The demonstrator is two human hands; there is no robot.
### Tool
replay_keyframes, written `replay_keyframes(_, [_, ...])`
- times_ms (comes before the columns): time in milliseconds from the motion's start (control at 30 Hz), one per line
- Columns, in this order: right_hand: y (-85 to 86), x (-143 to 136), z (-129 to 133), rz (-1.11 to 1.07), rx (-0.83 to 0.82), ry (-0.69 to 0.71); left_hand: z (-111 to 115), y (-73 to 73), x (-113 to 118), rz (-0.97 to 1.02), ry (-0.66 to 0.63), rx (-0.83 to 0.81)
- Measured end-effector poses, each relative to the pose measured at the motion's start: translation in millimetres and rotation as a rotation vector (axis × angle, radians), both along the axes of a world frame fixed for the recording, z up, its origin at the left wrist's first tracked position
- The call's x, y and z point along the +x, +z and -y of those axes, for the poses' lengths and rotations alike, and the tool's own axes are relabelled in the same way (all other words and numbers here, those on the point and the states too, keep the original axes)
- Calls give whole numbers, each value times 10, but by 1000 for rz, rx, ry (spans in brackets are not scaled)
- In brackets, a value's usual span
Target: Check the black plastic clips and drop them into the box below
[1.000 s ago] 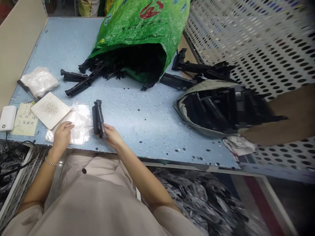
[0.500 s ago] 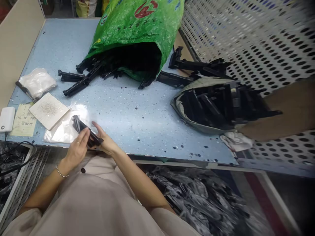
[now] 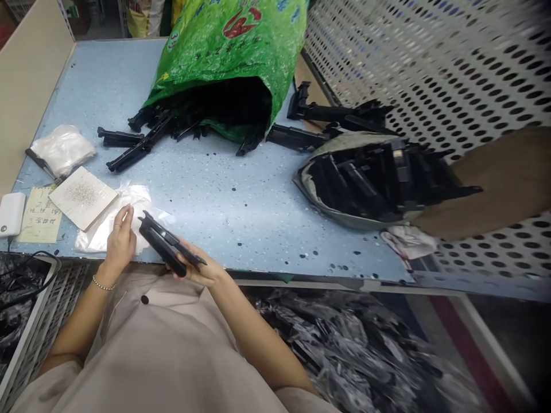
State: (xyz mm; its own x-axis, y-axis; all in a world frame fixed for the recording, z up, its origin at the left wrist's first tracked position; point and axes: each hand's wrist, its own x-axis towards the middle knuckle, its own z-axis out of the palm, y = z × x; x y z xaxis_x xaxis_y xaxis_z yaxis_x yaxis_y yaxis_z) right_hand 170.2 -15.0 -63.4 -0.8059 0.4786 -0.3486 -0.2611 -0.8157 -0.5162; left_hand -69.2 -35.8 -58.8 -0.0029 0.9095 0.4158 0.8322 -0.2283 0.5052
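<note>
My right hand [image 3: 198,268] is wrapped round the lower end of a pair of long black plastic parts [image 3: 166,244], which slant up and left over the table's front edge. Left of them, my left hand [image 3: 120,240] has its fingers pressed together over a stack of clear plastic bags [image 3: 92,238]; whatever is between the fingertips is too small to make out. A square whitish board [image 3: 84,198] lies partly on the bags.
Black parts spill from a green sack [image 3: 232,46] at the back. A grey-green bag [image 3: 318,203] full of black parts lies on the right. Bundled plastic [image 3: 63,149], a yellow note [image 3: 41,221] and a white device [image 3: 12,213] are at the left.
My left hand has let go of the black parts and moved left to the bags. My right hand has moved slightly right and down with the parts, now more fully in view.
</note>
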Motion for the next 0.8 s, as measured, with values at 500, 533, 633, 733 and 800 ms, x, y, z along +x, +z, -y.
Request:
replay_keyframes(500, [210,-177,-254,64,127,-79,264,-21,166,-104,-161,182])
replay_keyframes(533, [214,-141,-245,69,128,-59,226,-12,135,-82,-114,164])
replay_keyframes(633, [161,-100,-202,47,118,-25,153,-11,158,-72,-144,141])
replay_keyframes(733, [82,-143,-198,40,125,-128,212,-89,308,-108,-328,174])
replay_keyframes(800, [53,-164,-231,55,129,-253,284,-163,372,-106,-362,192])
